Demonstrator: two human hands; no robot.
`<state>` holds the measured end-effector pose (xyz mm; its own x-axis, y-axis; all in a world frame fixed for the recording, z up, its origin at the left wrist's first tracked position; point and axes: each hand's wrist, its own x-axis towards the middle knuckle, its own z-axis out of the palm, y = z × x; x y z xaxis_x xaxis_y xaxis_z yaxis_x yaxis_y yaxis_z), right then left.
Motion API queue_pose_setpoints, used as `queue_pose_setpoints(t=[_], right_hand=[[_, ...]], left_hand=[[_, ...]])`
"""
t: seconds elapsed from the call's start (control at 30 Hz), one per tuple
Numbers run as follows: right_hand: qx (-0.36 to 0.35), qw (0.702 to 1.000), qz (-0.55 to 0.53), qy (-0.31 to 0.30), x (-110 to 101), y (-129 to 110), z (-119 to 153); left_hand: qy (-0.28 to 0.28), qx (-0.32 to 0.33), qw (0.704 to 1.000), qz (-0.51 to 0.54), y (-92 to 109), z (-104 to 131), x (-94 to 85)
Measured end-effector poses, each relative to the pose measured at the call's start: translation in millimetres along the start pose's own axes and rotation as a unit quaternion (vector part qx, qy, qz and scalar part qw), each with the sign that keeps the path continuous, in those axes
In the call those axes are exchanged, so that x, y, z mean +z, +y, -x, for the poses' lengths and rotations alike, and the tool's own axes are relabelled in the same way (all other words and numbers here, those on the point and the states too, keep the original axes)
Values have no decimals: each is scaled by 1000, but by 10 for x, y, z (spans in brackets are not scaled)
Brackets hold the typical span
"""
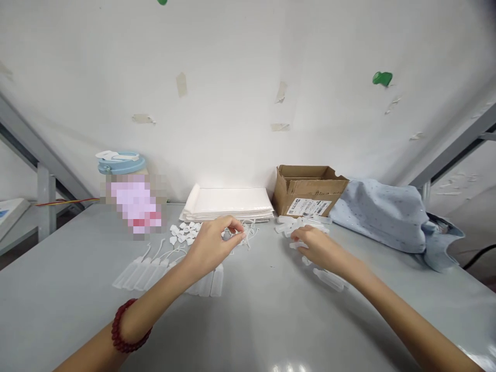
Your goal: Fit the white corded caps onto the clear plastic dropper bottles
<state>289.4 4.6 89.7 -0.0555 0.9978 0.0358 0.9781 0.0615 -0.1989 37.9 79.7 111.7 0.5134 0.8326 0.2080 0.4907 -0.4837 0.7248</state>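
My left hand [213, 242] has thumb and forefinger pinched together at a small heap of thin, curved white tubes [251, 235]. What lies between the fingertips is too small to make out. My right hand [318, 248] is closed, its fingers curled around a translucent plastic bottle [296, 245] beside a pile of similar bottles [289, 225]. Small white caps [184, 233] are gathered behind my left hand. Under and beside my left forearm, several translucent bottles [135, 274] lie in a row, some with thin white tubes sticking out. My forearm hides part of this row.
A stack of white sheets [232, 201] lies against the wall. To its right stand an open cardboard box [310, 188] and a pale blue cloth [380, 214]. A light blue ring-shaped item [122, 164] is at the back left, above a blurred patch. One loose bottle [329, 279] lies near my right wrist.
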Motion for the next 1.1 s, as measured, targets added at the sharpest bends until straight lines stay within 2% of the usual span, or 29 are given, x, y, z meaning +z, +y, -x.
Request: queue_pose_setpoints(t=[0.1, 0.23, 0.33, 0.4, 0.47, 0.53, 0.6, 0.83, 1.1], right_hand=[[-18, 1000, 2, 8, 113, -120, -9], [-47, 997, -44, 33, 135, -370, -28], [-58, 986, -145, 63, 133, -579, -25], [-49, 945, -310, 95, 162, -712, -34], [-28, 894, -436, 102, 216, -818, -54], [-3, 856, -509, 89, 282, -888, -74], [7, 835, -543, 84, 350, -923, -82], [-6, 834, -541, 108, 517, -908, -22], [-26, 841, -529, 110, 563, -880, 22]], left_hand=[[-7, -8, 1000, 5, -58, 134, 88], [29, -18, 999, 25, -111, 301, 159], [51, -12, 998, 36, -117, 372, 177], [62, 6, 997, 47, -118, 397, 186], [77, 30, 995, 57, -126, 415, 198], [86, 54, 993, 58, -141, 434, 216], [88, 77, 992, 54, -160, 452, 239], [74, 157, 985, -2, -229, 482, 327], [62, 187, 979, -55, -261, 502, 355]])
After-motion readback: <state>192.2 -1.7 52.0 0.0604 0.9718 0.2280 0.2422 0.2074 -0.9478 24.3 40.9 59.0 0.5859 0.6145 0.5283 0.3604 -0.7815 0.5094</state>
